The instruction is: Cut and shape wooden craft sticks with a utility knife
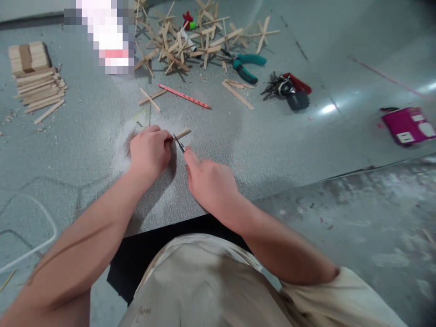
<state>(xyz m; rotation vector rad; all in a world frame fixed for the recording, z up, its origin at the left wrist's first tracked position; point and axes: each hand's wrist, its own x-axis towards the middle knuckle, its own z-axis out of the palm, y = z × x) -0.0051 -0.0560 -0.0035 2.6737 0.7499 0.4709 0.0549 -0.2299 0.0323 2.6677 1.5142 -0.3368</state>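
Observation:
My left hand is closed on a flat wooden craft stick, pressing it to the grey tabletop; one end sticks out to the right of the fingertips. My right hand is wrapped around a thin craft knife, its handle mostly hidden in the fist. The knife's metal blade touches or crosses the stick right beside my left fingertips; how deep it sits I cannot tell. Beyond my left hand lie two crossed craft sticks and a red-pink pencil.
A heap of crossed sticks lies at the back, near teal-handled pliers. Stacked craft sticks are at the left. Keys and a magenta packet lie to the right. A white cable curves at lower left.

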